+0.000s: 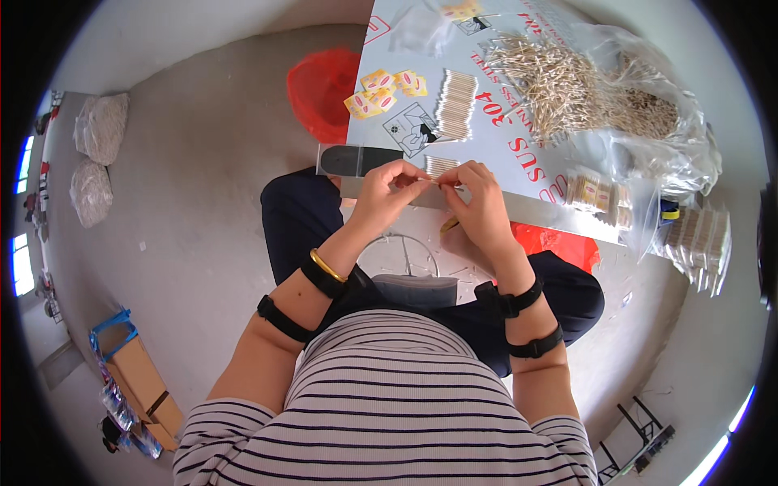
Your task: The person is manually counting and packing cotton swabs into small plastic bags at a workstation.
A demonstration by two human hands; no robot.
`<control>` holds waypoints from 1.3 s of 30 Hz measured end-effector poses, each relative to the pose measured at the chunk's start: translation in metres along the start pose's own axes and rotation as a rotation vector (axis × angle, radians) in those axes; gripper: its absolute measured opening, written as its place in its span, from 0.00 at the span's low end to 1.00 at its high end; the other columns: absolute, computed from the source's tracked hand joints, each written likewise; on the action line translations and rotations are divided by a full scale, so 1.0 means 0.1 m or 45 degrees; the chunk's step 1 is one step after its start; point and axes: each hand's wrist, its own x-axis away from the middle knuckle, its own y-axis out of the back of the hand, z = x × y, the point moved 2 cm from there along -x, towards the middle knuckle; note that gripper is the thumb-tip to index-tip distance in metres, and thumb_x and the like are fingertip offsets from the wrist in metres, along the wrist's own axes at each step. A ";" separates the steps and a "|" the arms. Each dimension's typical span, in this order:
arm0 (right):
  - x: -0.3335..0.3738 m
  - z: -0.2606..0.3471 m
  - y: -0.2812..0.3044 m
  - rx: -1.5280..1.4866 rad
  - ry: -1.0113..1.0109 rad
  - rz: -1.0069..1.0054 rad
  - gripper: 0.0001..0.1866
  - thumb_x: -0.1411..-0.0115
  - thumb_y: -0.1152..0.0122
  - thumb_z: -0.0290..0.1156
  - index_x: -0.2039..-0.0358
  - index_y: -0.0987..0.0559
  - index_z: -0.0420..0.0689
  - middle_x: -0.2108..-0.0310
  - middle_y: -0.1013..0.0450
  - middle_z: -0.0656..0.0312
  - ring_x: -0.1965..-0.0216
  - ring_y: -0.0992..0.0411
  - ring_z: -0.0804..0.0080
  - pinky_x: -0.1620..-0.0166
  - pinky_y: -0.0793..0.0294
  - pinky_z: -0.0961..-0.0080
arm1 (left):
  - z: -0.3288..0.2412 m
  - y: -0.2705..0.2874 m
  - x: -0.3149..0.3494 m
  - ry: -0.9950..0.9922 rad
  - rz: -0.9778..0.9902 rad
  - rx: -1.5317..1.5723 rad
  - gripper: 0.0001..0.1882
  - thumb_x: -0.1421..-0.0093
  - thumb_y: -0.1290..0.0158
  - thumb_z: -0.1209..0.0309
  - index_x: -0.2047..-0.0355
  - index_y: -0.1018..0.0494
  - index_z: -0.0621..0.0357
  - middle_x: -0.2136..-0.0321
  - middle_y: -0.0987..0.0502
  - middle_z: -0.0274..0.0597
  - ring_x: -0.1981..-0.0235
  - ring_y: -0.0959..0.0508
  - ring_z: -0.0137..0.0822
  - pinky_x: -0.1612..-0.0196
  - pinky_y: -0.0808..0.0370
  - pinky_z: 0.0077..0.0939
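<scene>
On the desk [519, 121] I log a cluster of small yellow-and-pink square labels [381, 91] at its left end and a large clear plastic bag [648, 105] of pale sticks at the right. Filled small clear packets [598, 194] lie stacked near the front edge. On the floor, far left, I count two bulging clear sacks [101, 125].

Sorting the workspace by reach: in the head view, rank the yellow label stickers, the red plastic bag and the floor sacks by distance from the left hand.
From the left hand:
1. Yellow label stickers, on the board, straight ahead.
2. Red plastic bag, just beyond, left of the board.
3. Floor sacks, far left.
</scene>
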 end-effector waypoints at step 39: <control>-0.22 -1.27 -0.44 0.138 -0.331 -0.216 0.05 0.45 0.31 0.29 0.67 0.15 0.49 0.65 0.25 0.60 0.57 0.28 0.58 0.51 0.28 0.63 | 0.51 0.13 0.06 0.122 0.137 -0.454 0.20 0.41 0.33 0.68 0.51 0.24 0.60 0.55 0.22 0.45 0.60 0.19 0.35 0.53 0.22 0.32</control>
